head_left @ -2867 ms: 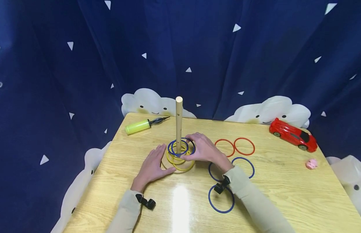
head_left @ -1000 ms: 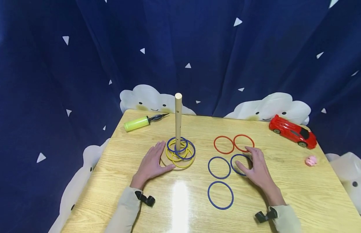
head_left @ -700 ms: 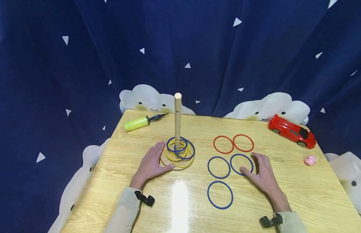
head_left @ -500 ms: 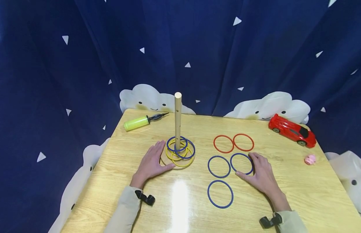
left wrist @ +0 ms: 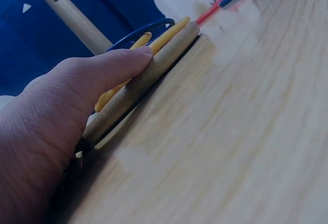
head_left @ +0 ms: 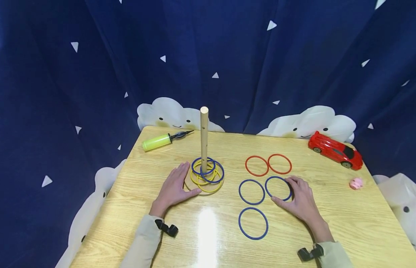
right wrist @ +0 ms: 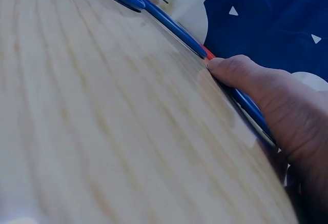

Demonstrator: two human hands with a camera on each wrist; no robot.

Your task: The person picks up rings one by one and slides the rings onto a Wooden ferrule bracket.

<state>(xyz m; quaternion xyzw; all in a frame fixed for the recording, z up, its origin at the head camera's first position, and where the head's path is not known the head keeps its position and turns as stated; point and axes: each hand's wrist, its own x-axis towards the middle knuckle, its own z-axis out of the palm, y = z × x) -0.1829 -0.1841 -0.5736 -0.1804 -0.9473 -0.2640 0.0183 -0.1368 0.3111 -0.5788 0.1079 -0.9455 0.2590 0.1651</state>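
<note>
Both hands are low on the pale wooden counter [head_left: 328, 208]. The left hand [head_left: 175, 186] lies flat with straight fingers, its thumb pressed along the edge of the round wooden base [head_left: 194, 190] of the upright wooden peg [head_left: 204, 137]; it steadies the base and holds nothing. The right hand [head_left: 299, 201] sits at about 4 o'clock from the peg, its thumb and fingers curved round the near and right side of a thin blue plastic ring [head_left: 278, 188] that lies flat on the counter; the right wrist view shows the thumb tip against the ring's edge, so the hand is pinching it, though the ring is not lifted. Round the peg, resting on the base, lie two blue rings [head_left: 208, 169] on top of yellow rings [head_left: 208, 184], so part of the stacking looks done. Loose rings left on the counter are five: the blue one under the right hand, a second blue ring [head_left: 251, 192] just beside it at its 9 o'clock, a third blue ring [head_left: 253, 223] nearer the person, and two red rings [head_left: 268, 165] side by side farther away. Off at 10 o'clock from the peg lies a yellow-green hand pump [head_left: 159, 142]; at 2 o'clock stands a red toy car [head_left: 335, 152], with a small pink toy [head_left: 356, 183] near it.
</note>
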